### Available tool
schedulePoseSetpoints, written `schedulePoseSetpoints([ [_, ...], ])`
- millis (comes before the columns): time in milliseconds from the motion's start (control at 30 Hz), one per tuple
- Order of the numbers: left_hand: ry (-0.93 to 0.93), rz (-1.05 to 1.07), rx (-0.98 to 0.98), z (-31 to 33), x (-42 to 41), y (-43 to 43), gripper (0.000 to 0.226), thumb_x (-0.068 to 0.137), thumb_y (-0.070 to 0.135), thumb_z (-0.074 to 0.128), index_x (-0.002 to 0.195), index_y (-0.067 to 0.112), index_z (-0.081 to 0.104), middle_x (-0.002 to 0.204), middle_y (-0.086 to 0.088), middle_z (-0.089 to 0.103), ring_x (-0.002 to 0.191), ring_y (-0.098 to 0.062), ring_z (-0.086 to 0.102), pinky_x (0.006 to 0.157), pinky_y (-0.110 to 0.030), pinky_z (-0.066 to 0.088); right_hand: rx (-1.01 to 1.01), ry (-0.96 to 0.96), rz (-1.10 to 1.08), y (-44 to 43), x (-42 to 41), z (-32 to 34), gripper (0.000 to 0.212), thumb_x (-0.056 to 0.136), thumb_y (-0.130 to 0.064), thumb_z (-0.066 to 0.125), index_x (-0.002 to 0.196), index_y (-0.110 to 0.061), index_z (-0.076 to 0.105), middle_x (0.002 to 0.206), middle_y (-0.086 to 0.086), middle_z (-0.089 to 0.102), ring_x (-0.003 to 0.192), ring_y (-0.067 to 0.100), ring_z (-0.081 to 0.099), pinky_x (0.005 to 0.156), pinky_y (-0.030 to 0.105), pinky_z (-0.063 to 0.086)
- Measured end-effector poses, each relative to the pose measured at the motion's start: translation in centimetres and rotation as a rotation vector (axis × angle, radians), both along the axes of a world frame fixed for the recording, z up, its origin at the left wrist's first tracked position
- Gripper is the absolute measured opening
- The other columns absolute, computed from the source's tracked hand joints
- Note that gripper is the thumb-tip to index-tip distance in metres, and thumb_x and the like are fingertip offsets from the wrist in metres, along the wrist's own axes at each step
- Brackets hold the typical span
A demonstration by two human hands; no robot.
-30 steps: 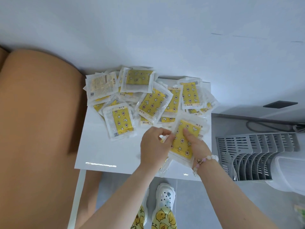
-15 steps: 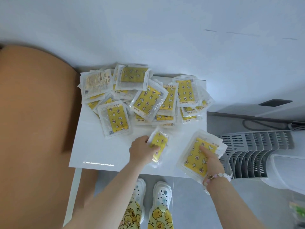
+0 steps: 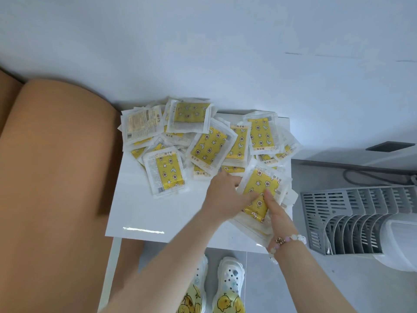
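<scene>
1. The right hand (image 3: 277,214) holds a stack of packets (image 3: 259,188) over the near right corner of the white bench (image 3: 144,213). Its grip is closed round the stack's near end: the thumb lies flat on the top packet, and the fingers are hidden underneath.
2. The top packet of the stack is a clear wrapper with a yellow insert printed with stars and flowers. The stack is tilted, with its far end pointing away and to the right.
3. The left hand (image 3: 222,195) is at the stack's left edge with a loose, open grip. Its fingers are stretched out and spread, and its thumb rests on the yellow face of the top packet. Its fingertips point at the near edge of the loose pile of packets (image 3: 209,145).
4. The loose pile is heaped across the far half of the bench against the white wall (image 3: 225,41), with the packets overlapping at all angles.
5. One single packet (image 3: 167,171) lies flat at the pile's near left, apart from both hands.
6. A bead bracelet (image 3: 291,239) sits on the right wrist.
7. A brown cushion (image 3: 52,177) touches the bench's left side, and a grey rack (image 3: 352,220) stands on the floor to the right.
8. White shoes (image 3: 230,276) show below the bench's near edge.
</scene>
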State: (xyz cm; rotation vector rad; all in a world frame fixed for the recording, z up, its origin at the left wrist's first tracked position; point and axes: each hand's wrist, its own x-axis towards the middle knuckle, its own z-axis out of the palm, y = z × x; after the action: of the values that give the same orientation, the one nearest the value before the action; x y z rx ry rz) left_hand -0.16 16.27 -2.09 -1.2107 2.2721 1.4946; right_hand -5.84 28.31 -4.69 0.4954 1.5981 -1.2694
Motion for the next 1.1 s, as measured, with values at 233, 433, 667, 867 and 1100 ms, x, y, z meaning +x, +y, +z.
schedulePoseSetpoints([
  [233,-0.249,0.288,-0.407,-1.8,-2.6,-8.5,0.082,0.072,0.048,0.075,0.130,0.004,0.036,0.130,-0.010,0.040,0.120,-0.025,0.040,0.097,-0.031,0.037,0.045,-0.036,-0.061,1.6,-0.5,-1.1,0.085,0.027,-0.071,0.075,0.100,-0.028,0.069,0.097,-0.001,0.074,0.094,0.026,0.069,0.093,0.047,0.051],
  [433,-0.284,0.261,-0.560,-2.4,-3.2,-8.3,0.077,0.070,0.038,0.081,0.121,-0.001,0.038,0.124,-0.015,0.042,0.111,-0.026,0.045,0.096,-0.030,0.037,0.008,-0.038,-0.115,2.1,-0.2,-1.4,0.077,0.035,-0.065,0.076,0.102,-0.028,0.069,0.098,0.001,0.074,0.096,0.029,0.068,0.094,0.051,0.050],
  [667,-0.220,0.336,-0.414,-2.6,-0.1,-5.6,0.045,0.076,0.024,0.077,0.104,0.005,0.047,0.090,-0.004,0.055,0.092,-0.028,0.058,0.066,-0.031,0.040,0.013,-0.040,-0.137,2.3,-0.3,-1.6,0.094,0.028,-0.072,0.077,0.110,-0.027,0.068,0.101,0.000,0.074,0.098,0.028,0.067,0.094,0.046,0.050],
  [867,-0.053,0.285,-0.506,-2.8,2.4,-4.5,0.033,0.082,0.030,0.071,0.082,0.007,0.046,0.079,-0.005,0.051,0.086,-0.029,0.053,0.063,-0.030,0.033,0.002,-0.028,-0.128,2.7,-0.3,-1.8,0.080,0.041,-0.070,0.078,0.108,-0.027,0.068,0.098,-0.001,0.074,0.095,0.028,0.069,0.093,0.048,0.051],
  [1100,0.253,0.215,0.343,5.2,4.1,-2.2,0.012,0.085,0.018,0.066,0.091,0.029,0.065,0.079,0.022,0.071,0.078,0.009,0.064,0.071,-0.010,0.045,0.000,0.008,-0.078,1.3,-0.2,1.0,0.040,0.074,-0.050,0.071,0.106,-0.025,0.067,0.097,-0.003,0.072,0.088,0.019,0.066,0.090,0.038,0.049],
])
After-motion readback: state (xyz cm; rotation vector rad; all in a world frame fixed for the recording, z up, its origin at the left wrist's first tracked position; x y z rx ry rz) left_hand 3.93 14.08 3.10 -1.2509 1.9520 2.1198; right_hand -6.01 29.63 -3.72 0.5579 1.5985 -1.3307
